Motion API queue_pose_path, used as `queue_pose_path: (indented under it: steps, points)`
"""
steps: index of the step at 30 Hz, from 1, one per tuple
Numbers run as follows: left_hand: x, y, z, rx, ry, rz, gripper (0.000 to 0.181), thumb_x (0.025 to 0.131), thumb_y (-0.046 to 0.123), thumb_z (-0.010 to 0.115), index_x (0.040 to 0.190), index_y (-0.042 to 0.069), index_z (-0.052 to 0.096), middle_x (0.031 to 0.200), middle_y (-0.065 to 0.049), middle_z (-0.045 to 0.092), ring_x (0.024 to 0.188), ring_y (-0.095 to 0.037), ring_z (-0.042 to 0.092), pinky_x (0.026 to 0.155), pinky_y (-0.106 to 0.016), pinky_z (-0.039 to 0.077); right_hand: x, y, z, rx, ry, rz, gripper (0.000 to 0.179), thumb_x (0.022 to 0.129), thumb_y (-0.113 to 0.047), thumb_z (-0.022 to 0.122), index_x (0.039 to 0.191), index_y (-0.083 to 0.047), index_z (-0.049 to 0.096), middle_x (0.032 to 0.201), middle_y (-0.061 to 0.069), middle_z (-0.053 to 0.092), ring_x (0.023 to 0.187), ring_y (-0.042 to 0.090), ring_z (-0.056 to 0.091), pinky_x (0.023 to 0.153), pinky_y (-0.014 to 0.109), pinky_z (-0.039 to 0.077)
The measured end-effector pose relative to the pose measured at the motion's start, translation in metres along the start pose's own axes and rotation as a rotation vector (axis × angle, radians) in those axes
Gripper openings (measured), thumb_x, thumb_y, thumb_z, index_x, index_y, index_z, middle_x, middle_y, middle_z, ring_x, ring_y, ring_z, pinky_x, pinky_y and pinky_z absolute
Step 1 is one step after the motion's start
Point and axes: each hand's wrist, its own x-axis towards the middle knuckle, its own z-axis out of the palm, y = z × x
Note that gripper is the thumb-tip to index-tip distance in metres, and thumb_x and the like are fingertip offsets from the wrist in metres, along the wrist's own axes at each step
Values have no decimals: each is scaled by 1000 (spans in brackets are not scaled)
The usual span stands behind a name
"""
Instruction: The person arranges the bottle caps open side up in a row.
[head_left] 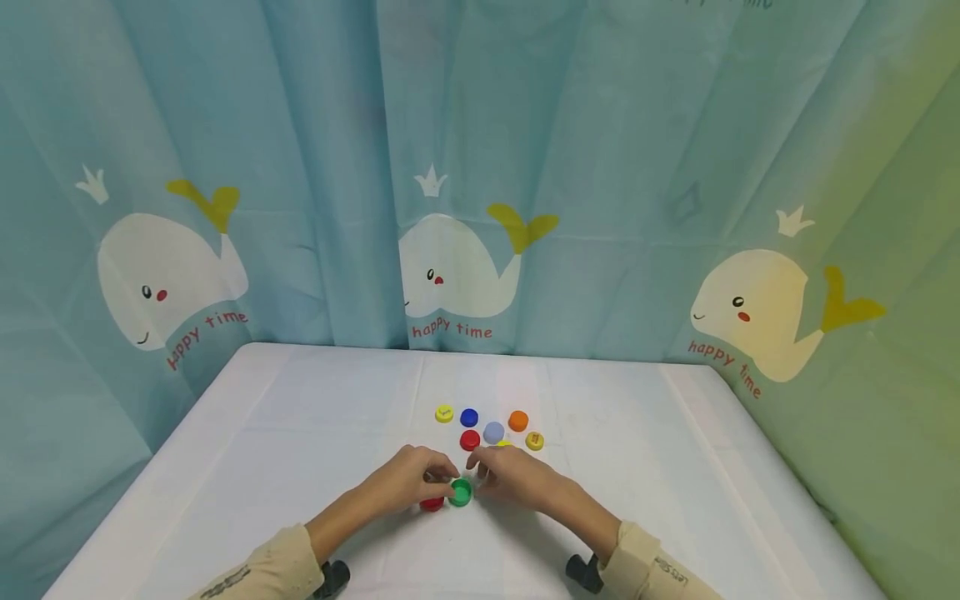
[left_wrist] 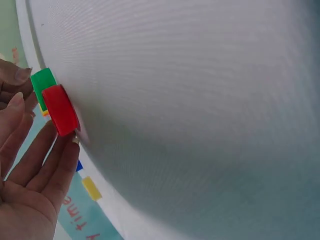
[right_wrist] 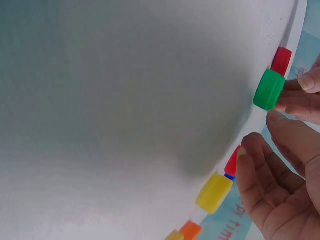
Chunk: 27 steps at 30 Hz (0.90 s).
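Observation:
A green bottle cap point(head_left: 461, 493) lies on the white table with its hollow side up. Just left of it is a red bottle cap point(head_left: 432, 505), partly covered by my left hand point(head_left: 405, 483). My left thumb tip overlaps the green cap's left rim in the head view, while the other fingers arch loosely beyond the red cap. To the right of the green cap hovers my right hand point(head_left: 521, 478), its fingers loosely bent. The right wrist view has the right thumb point(right_wrist: 290, 135) close beside the green cap, with nothing between thumb and fingers.
Beyond the hands lie more caps: a yellow one point(head_left: 444, 413), a dark blue one point(head_left: 469, 417), a red one point(head_left: 470, 440), a pale blue one point(head_left: 493, 432), an orange one point(head_left: 518, 421) and several yellow ones. A whale-print curtain point(head_left: 322, 167) hangs behind the table.

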Motion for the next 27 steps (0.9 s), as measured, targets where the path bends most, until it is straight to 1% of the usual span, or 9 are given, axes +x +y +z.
queue_pose_path:
  steps: [5, 9, 14, 16, 22, 24, 27]
  points:
    - [1, -1, -6, 6, 40, 2, 21, 82, 15, 73, 100, 6, 71, 93, -2, 70, 86, -16, 64, 79, -38, 53, 0, 4, -5, -22, 60, 11, 26, 79, -3, 74, 103, -7, 65, 89, -2, 65, 80, 7, 61, 69, 14, 49]
    - [3, -4, -12, 31, 106, 12, 22, 83, 13, 72, 104, 4, 70, 98, -6, 69, 89, -21, 64, 78, -37, 53, 0, 4, -9, -35, 124, 20, 24, 80, -7, 75, 102, -6, 67, 92, 1, 65, 80, 9, 61, 69, 15, 49]
    - [4, -10, -11, 33, 183, 15, 23, 83, 8, 71, 104, 2, 68, 99, -9, 68, 88, -23, 64, 77, -36, 53, 3, 7, -9, -6, 195, 59, 28, 80, -8, 76, 105, -5, 65, 95, 4, 65, 78, 10, 61, 68, 15, 49]
    - [5, -11, -9, 39, 215, -1, 25, 82, 7, 72, 106, 1, 67, 99, -10, 68, 88, -23, 64, 76, -37, 53, 5, 8, -9, 5, 219, 83, 29, 79, -8, 76, 106, -4, 65, 96, 5, 64, 78, 11, 61, 67, 15, 49]
    - [10, -10, -9, 75, 329, -91, 34, 81, 5, 72, 113, 0, 62, 96, -10, 67, 86, -22, 63, 76, -35, 54, 13, 8, -13, 29, 273, 138, 29, 81, -8, 74, 107, -3, 65, 92, 6, 63, 77, 13, 61, 65, 16, 49]
    - [12, -9, -10, 69, 354, -119, 35, 81, 4, 72, 114, 0, 62, 95, -10, 66, 86, -22, 62, 76, -35, 53, 16, 8, -14, 36, 280, 148, 29, 81, -8, 74, 108, -2, 65, 93, 6, 63, 77, 13, 61, 64, 16, 49]
    - [15, -10, -12, 70, 372, -137, 35, 81, 5, 73, 114, 0, 62, 96, -11, 66, 86, -21, 62, 76, -34, 53, 22, 9, -15, 42, 285, 158, 28, 82, -9, 74, 108, -2, 66, 94, 6, 63, 76, 12, 59, 64, 15, 49]
